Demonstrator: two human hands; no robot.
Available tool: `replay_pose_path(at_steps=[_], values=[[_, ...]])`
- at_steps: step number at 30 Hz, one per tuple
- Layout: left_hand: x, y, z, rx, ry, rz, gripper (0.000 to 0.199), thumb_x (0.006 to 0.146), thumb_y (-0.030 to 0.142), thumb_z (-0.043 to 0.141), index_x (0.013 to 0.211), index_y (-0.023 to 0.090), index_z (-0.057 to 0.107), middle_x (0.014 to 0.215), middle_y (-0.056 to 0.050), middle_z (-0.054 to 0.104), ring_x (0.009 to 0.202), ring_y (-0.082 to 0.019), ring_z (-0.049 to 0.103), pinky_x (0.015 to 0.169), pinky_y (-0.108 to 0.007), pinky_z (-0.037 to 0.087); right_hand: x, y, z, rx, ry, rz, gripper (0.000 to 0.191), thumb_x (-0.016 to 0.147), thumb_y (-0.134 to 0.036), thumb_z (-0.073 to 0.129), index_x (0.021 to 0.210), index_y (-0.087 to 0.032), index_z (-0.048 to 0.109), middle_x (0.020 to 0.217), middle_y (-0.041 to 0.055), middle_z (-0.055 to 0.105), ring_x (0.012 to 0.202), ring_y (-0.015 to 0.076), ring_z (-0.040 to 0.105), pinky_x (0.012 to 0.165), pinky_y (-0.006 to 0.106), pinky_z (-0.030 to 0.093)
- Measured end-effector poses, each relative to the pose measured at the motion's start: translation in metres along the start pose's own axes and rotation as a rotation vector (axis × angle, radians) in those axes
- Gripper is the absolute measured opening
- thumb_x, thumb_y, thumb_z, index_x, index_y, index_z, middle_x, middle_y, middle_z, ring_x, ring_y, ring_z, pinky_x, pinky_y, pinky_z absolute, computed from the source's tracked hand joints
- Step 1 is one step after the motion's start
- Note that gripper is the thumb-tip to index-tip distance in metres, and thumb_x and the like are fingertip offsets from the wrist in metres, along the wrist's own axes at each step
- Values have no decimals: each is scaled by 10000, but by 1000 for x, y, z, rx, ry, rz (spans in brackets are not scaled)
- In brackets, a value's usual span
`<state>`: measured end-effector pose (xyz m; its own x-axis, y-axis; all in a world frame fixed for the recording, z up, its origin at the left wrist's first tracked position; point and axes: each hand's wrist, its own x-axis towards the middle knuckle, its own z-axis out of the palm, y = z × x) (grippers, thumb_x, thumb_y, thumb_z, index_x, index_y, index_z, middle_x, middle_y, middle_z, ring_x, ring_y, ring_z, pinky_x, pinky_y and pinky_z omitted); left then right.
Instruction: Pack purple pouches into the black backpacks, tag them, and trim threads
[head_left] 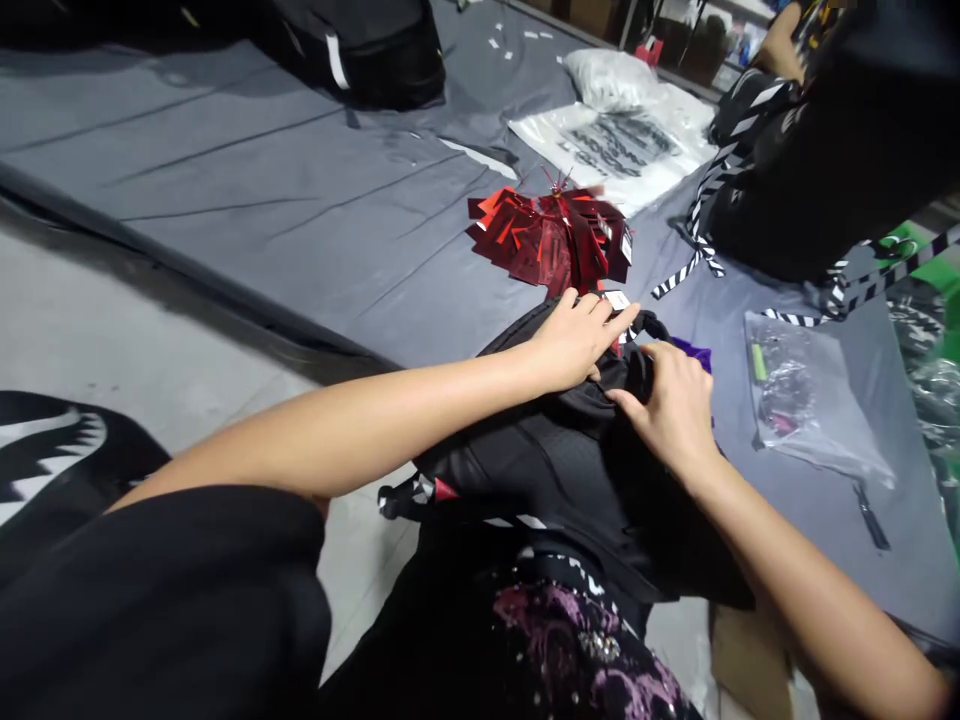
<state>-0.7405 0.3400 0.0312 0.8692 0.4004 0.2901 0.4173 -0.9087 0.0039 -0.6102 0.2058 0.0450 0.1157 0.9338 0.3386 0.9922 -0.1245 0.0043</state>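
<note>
A black backpack [540,460] leans between my body and the table edge, its top turned toward the table. My left hand [574,340] lies over the top of the backpack, fingers on its far side and thumb tucked at the near fabric. With thumb and fingers, my right hand [675,400] pinches the fabric by the top opening. Between the hands are a black loop and a small white label [617,300]. A bunch of dark red tags [555,240] lies just beyond my left hand. What is inside the backpack is hidden.
A grey cloth [300,190] covers the table. On it are a white plastic bag [611,140], a clear bag [810,390] and a black zip pull [870,515]. A black bag with striped straps [810,180] stands at right, another black bag [367,50] at the back.
</note>
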Motion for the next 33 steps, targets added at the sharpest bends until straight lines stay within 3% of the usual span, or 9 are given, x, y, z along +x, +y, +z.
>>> replay_pose_path(at_steps=[4,6,10,13,20,23,26,30,33], values=[[5,0,6,9,-14,-23,899,819,409,680,1524,103,213,1332,-181,519,1179,-312,459,1027,-413,277,26,-2,28,-122,-137,-28,958,800,-520,698,1515,-124,198,1533,252,301,1365,474,293,1025,714,258],[6,-2,9,2,-32,-28,915,810,404,693,1524,94,212,1327,-190,521,1200,-324,450,1046,-430,270,34,0,39,-111,-193,-29,1023,785,-545,700,1527,-109,147,1535,267,281,1353,494,294,1000,726,295],[7,-7,12,-47,-66,22,1101,734,486,755,1550,114,116,1473,-221,379,1294,-357,382,1107,-471,207,38,9,43,-29,-271,-87,935,799,-398,695,1519,-120,167,1501,244,346,1281,436,388,941,608,450],[7,-8,13,-63,-93,23,1171,703,483,783,1559,143,60,1532,-223,292,1336,-376,339,1131,-497,165,37,13,39,1,-278,-107,832,807,-294,649,1501,-128,221,1486,218,375,1295,426,375,960,601,448],[10,-8,15,-59,-94,3,906,834,381,662,1549,148,156,1450,-186,421,1299,-339,383,1098,-462,228,40,8,43,26,-298,-37,843,768,-265,705,1477,-92,284,1494,208,380,1313,448,353,991,611,430],[11,-9,14,-39,-90,7,879,838,407,653,1543,164,187,1440,-174,441,1271,-330,408,1064,-441,260,43,9,33,139,-253,-53,720,797,-281,685,1433,-139,378,1484,166,418,1338,396,369,1037,579,417],[10,-10,12,-23,-82,-5,873,840,444,647,1540,172,203,1428,-168,457,1258,-324,415,1054,-436,261,36,40,14,392,-74,-3,491,899,-310,565,1365,-199,459,1407,115,519,1251,261,515,1034,454,460],[9,-9,12,-24,-77,-9,867,839,481,641,1538,195,215,1420,-156,472,1251,-318,420,1048,-431,260,-6,119,0,410,227,308,283,931,-305,479,1163,-191,593,1066,79,684,911,174,656,856,370,534],[9,-9,13,-29,-76,-8,858,840,481,631,1537,196,218,1410,-159,485,1251,-322,426,1040,-433,264,-47,165,14,201,-149,261,284,845,-235,570,1100,-142,654,1061,123,699,898,211,645,819,389,525]])
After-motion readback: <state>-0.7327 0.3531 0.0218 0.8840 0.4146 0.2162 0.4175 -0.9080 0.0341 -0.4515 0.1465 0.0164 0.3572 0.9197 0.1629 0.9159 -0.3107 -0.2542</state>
